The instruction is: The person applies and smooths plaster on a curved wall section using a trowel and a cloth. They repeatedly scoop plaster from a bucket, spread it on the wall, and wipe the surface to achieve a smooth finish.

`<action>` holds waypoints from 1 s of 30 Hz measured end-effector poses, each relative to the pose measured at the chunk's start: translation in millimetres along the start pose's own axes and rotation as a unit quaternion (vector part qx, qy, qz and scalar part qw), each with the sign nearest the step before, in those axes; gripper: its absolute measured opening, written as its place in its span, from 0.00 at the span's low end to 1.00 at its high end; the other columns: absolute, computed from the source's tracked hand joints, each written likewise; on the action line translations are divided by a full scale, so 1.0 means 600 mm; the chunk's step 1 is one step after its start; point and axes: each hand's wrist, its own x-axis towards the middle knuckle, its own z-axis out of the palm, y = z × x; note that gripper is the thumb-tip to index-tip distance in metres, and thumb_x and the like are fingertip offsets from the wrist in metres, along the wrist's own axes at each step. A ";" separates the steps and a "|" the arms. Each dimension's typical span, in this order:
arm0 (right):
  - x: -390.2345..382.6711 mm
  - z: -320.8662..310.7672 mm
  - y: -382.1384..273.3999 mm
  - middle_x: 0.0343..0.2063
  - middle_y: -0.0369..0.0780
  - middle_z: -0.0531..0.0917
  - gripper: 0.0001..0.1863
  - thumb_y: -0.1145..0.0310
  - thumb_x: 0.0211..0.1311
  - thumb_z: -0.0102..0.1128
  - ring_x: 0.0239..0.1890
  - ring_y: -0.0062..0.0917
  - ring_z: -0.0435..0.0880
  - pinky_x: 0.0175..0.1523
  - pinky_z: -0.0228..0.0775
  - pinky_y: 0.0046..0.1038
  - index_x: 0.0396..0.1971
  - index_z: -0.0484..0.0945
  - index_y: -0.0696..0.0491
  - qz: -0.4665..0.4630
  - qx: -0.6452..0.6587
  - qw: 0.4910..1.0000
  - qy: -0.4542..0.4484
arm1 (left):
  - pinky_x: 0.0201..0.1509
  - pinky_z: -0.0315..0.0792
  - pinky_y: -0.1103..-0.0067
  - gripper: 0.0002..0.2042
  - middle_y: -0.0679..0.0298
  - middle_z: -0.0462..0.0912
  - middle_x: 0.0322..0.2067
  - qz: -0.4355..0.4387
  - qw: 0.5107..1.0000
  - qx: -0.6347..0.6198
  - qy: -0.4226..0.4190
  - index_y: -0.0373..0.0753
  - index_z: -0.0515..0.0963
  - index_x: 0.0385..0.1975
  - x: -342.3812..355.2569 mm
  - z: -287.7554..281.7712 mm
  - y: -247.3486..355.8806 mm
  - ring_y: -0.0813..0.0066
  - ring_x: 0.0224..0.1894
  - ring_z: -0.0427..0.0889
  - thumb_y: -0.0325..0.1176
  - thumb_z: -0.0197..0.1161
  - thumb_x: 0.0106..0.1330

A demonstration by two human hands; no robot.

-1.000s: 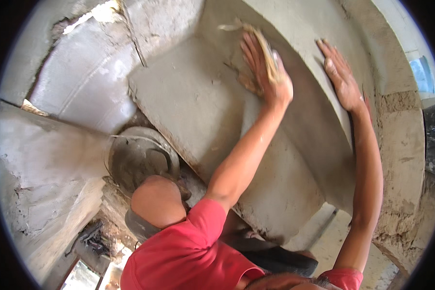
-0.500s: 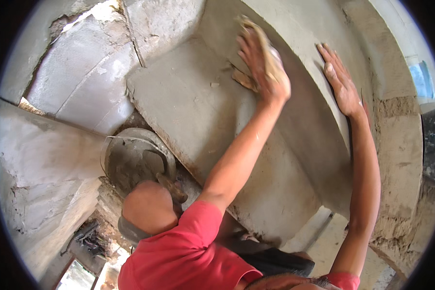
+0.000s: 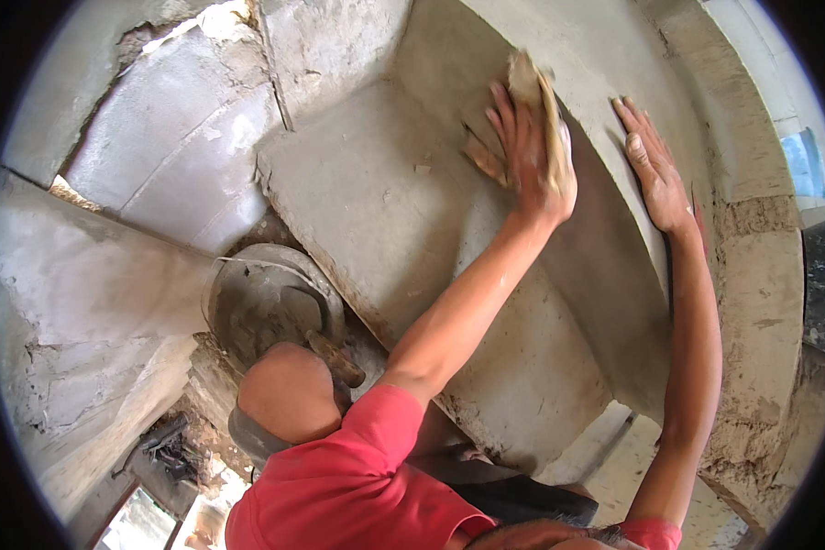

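Observation:
My left hand (image 3: 532, 151) is closed around a flat, tan, mud-smeared pad (image 3: 554, 128) that looks like a sponge. It presses this against the wet grey plastered wall (image 3: 605, 247), near the wall's upper edge. To the right, my right hand (image 3: 655, 170) lies with fingers stretched out on the smooth plastered top (image 3: 605, 55), holding nothing. Just left of my left hand, a small brown flat piece (image 3: 482, 156) rests on the grey slab (image 3: 357, 174); its kind is unclear.
A bucket (image 3: 225, 293) of grey mortar stands at the slab's left edge, with a trowel (image 3: 335, 357) in it, its wooden handle sticking out. Rough grey blocks (image 3: 183, 137) rise at the far left. A rough-edged ledge (image 3: 752, 275) runs down the right side.
My left hand has moved right and slightly nearer along the wall with the pad. My right hand stays flat in nearly the same place. The whole view has shifted a little.

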 end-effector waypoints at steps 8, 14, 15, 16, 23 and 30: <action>0.000 -0.001 -0.002 0.83 0.37 0.60 0.38 0.32 0.82 0.31 0.86 0.38 0.49 0.88 0.36 0.44 0.81 0.64 0.36 0.004 -0.012 1.000 -0.003 | 0.85 0.36 0.45 0.31 0.44 0.45 0.84 0.003 1.000 0.013 0.017 0.35 0.51 0.84 0.026 -0.017 0.021 0.34 0.85 0.40 0.43 0.40 0.88; 0.003 -0.002 -0.002 0.83 0.37 0.60 0.39 0.31 0.82 0.30 0.86 0.38 0.50 0.88 0.37 0.43 0.81 0.65 0.36 0.008 -0.015 1.000 -0.007 | 0.86 0.38 0.47 0.30 0.40 0.43 0.84 -0.071 0.997 0.025 0.002 0.36 0.50 0.84 0.034 -0.021 0.018 0.33 0.85 0.37 0.38 0.41 0.87; 0.003 -0.002 -0.002 0.83 0.37 0.60 0.39 0.31 0.82 0.30 0.86 0.38 0.49 0.88 0.37 0.43 0.81 0.65 0.36 0.011 -0.015 1.000 -0.008 | 0.86 0.39 0.47 0.30 0.39 0.43 0.83 -0.050 0.998 0.038 -0.031 0.36 0.50 0.84 0.029 -0.023 0.019 0.33 0.85 0.37 0.38 0.41 0.87; 0.003 -0.001 -0.002 0.83 0.37 0.60 0.39 0.31 0.82 0.30 0.86 0.38 0.49 0.88 0.36 0.43 0.81 0.65 0.36 0.011 -0.015 1.000 -0.009 | 0.85 0.38 0.45 0.30 0.37 0.44 0.83 0.002 1.000 -0.004 0.010 0.35 0.51 0.84 0.032 -0.022 0.014 0.31 0.85 0.37 0.38 0.41 0.86; 0.005 -0.004 -0.008 0.83 0.37 0.60 0.39 0.31 0.82 0.31 0.86 0.39 0.49 0.87 0.36 0.45 0.81 0.64 0.36 0.025 -0.019 0.999 -0.017 | 0.84 0.37 0.43 0.32 0.39 0.46 0.83 -0.106 0.993 0.041 -0.020 0.34 0.49 0.84 0.035 -0.021 0.000 0.31 0.84 0.40 0.39 0.44 0.85; 0.003 -0.005 -0.013 0.83 0.37 0.59 0.40 0.29 0.81 0.30 0.86 0.39 0.49 0.88 0.36 0.45 0.82 0.64 0.37 0.028 -0.020 0.999 -0.013 | 0.83 0.36 0.39 0.29 0.40 0.50 0.83 -0.145 0.988 0.007 0.051 0.33 0.54 0.83 0.014 -0.007 -0.009 0.29 0.84 0.41 0.38 0.43 0.86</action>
